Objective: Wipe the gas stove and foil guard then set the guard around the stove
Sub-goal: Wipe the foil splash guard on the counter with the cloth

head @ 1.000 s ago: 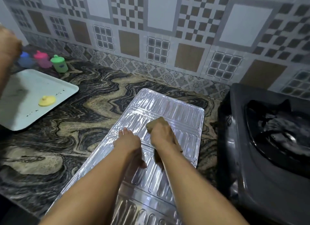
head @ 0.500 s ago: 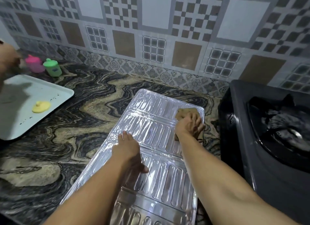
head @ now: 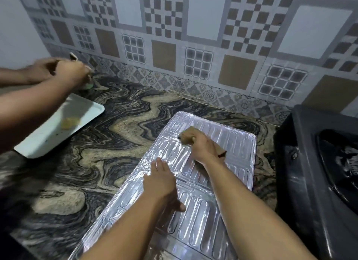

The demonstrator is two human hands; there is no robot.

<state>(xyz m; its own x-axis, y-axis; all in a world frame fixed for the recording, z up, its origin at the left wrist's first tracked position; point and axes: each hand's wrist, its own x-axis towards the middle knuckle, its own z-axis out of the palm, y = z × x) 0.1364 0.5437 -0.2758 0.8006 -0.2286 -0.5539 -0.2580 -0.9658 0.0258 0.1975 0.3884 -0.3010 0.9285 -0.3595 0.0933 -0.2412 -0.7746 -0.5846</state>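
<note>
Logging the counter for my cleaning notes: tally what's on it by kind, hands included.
Hands: 4, left hand, right hand, two others
Foil guard: 1
Cloth: 1
Gas stove: 1
White tray: 1
Total: 8

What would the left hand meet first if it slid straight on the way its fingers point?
Likely the right hand and its brown cloth, up the foil guard from the left hand. Only bare foil seems to lie between them; depth is unclear.
</note>
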